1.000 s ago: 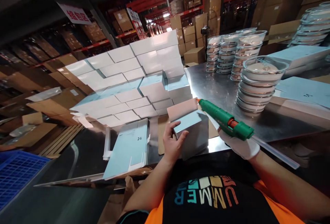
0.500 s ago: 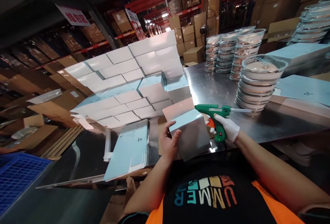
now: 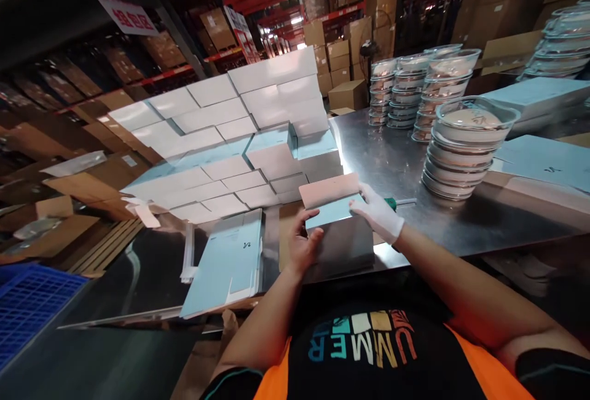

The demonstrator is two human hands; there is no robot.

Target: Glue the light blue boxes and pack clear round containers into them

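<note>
- Head view: the bare left hand (image 3: 302, 246) grips the near left side of the small pale-blue box (image 3: 338, 234), thumb curled onto its top edge and the other fingers wrapped round the side wall.
- The gloved right hand (image 3: 378, 214) lies flat on the top of that box at its right edge, fingers (image 3: 362, 206) stretched out together and pressing down on the lid panel.
- The box stands at the near edge of the steel table (image 3: 391, 160), partly on a brown cardboard sheet (image 3: 286, 228); its pinkish flap (image 3: 328, 190) sticks up on the far side.
- Just right of the box, behind the gloved hand, the green glue gun (image 3: 397, 203) lies on the table, mostly hidden.
- Left of the box lies a pile of flat blue carton blanks (image 3: 230, 265).
- Beyond the box on the left rises a wall of stacked closed boxes (image 3: 230, 136).
- Right of the box, further back, stand stacks of clear lidded bowls (image 3: 463, 145), each holding something pale; what it is cannot be told.
</note>
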